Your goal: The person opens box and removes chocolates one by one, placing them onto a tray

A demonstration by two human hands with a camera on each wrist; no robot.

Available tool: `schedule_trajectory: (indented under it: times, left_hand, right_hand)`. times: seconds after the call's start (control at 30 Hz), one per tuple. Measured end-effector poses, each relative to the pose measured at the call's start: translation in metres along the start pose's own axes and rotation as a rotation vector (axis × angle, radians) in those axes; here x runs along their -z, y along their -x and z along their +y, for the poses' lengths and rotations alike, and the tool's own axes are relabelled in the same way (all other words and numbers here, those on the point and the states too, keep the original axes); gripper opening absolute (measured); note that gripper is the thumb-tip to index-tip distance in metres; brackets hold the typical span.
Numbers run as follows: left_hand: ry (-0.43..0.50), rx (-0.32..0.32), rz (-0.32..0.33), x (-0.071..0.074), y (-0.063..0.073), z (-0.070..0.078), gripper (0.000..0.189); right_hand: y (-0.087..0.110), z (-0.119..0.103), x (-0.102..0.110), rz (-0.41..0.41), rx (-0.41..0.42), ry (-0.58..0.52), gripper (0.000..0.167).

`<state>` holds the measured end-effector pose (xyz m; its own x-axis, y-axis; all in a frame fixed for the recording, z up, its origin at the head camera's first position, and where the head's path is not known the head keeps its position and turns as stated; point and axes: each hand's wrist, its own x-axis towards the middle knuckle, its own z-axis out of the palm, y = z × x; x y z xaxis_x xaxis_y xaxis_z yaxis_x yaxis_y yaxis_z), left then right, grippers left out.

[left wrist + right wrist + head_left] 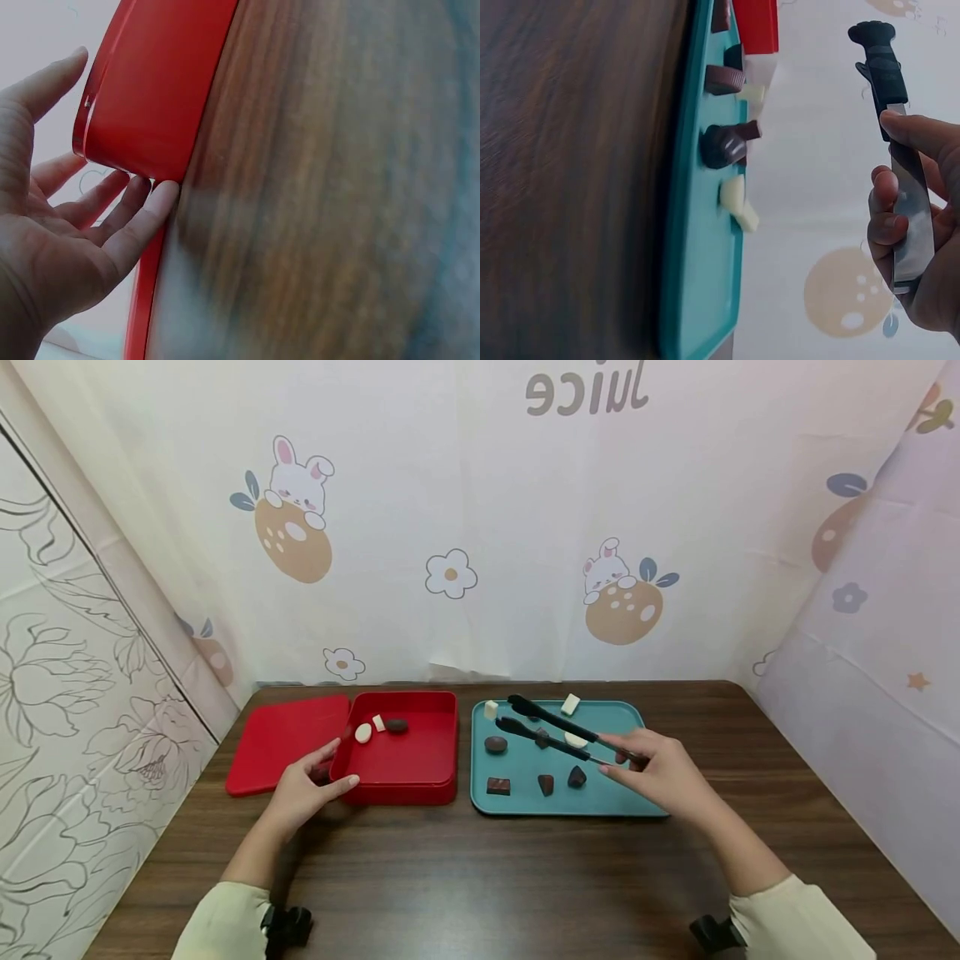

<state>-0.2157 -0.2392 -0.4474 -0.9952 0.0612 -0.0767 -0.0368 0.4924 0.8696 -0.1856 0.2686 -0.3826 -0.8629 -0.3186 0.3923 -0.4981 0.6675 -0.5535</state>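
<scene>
Tongs [555, 719] are over the teal tray [525, 764], raised clear of it; long axis slants from the right hand [656, 768] toward the far left, black tips aimed at the tray's far-left corner, handle end near the person. Tong arms sit a little apart, narrow gap between tips. Right hand grips the metal handle, thumb on one side, fingers curled round the other; forearm comes in from near right, pale sleeve [795, 922].

Left hand [303, 789] is at the near-left corner of the red box [401, 768], thumb and fingers spread wide, fingertips touching the box low at its corner; whether the thumb touches the rim, can't tell. Left forearm slants in from near left.

Box holds a white oval [363, 733], a small white block [378, 723] and a dark oval [397, 726]. Red lid [281, 747] lies left of box. Tray carries dark and white pieces.

Writing: "Juice" [587, 392], mirrored, on the backdrop cloth [390, 485].
</scene>
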Motion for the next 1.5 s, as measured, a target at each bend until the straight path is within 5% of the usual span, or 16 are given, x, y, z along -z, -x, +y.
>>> schedule_trajectory:
  times: [0.5,1.5]
  left_hand:
    - [-0.070,0.038,0.004,0.003,-0.011,-0.001,0.077]
    - [0.018,0.062,-0.020,0.004,-0.016,-0.004,0.081]
  right_hand:
    - [-0.045,-0.021,-0.027,-0.180,0.014,0.044,0.043]
    - [-0.141,-0.055,-0.069,-0.452,-0.092,0.057,0.041]
